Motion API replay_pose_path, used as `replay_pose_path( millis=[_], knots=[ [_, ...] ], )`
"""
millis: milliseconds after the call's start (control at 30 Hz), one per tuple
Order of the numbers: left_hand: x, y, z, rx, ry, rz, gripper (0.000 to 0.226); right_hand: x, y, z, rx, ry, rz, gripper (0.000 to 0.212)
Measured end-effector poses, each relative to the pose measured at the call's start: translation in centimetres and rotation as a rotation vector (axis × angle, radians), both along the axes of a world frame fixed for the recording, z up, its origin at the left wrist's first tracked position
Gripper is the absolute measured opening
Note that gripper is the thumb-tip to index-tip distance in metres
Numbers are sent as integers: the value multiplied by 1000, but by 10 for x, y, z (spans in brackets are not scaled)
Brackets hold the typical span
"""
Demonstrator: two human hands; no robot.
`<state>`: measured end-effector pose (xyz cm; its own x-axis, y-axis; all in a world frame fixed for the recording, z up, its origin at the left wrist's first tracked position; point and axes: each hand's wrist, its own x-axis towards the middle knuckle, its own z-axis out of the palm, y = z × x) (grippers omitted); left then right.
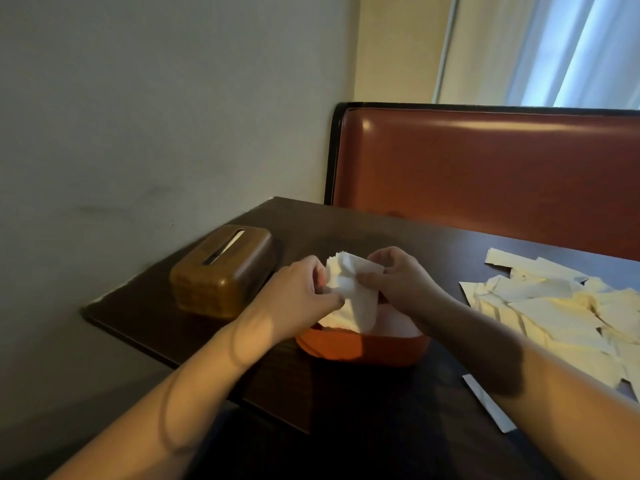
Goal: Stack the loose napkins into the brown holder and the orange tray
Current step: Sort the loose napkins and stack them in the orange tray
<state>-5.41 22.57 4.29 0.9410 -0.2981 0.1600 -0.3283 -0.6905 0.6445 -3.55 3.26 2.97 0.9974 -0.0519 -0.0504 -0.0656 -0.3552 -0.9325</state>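
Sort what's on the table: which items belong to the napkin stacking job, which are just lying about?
Job:
- bundle of napkins, gripped by left hand and right hand over the orange tray
- brown holder, by the wall
- loose napkins, heaped on the right

Lying about:
- narrow paper strip, at the near table edge
- red bench back

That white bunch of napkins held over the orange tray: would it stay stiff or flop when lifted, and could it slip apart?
Probably floppy: the napkin bunch bends and droops between the left hand and right hand. Likely light, since fingertip pinches carry it above the orange tray. Its fanned upper edges suggest that sheets could slide apart if gripped loosely.
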Motion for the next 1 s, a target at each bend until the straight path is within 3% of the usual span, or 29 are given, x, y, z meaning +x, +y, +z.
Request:
replay_pose_path(
  millis=[167, 267, 333, 433, 533, 667, 800, 900, 1000],
  knots=[
    [2, 4, 1, 112, -68, -122, 24, 1, -5, -1, -277, -99, 15, 36],
    [5, 2, 0, 137, -96, -205, 8, -3, -15, 2, -570, -270, 75, 16],
    [8, -2, -2, 176, -39, -278, 2, -6, -19, 4, -745, -254, 214, 6],
    [14, -9, -8, 284, -8, -328, 12, -9, -22, 6, -954, -167, 366, 12],
    [14, -19, -6, 243, -54, -287, 13, -20, -30, 13, -913, -236, 330, 14],
    [-1, -44, 2, 113, -99, -312, 9, -39, -65, 20, -728, -480, 119, 8],
    [-31, -95, 3, -34, -282, -411, 11, -46, -119, 20, -702, -538, -36, 12],
    [-49, -147, -6, 102, -173, -500, 20, -51, -167, 13, -679, -561, -151, 13],
    [-52, -192, -21, 272, 41, -408, 34, -57, -203, 5, -669, -465, -334, 20]
  ],
)
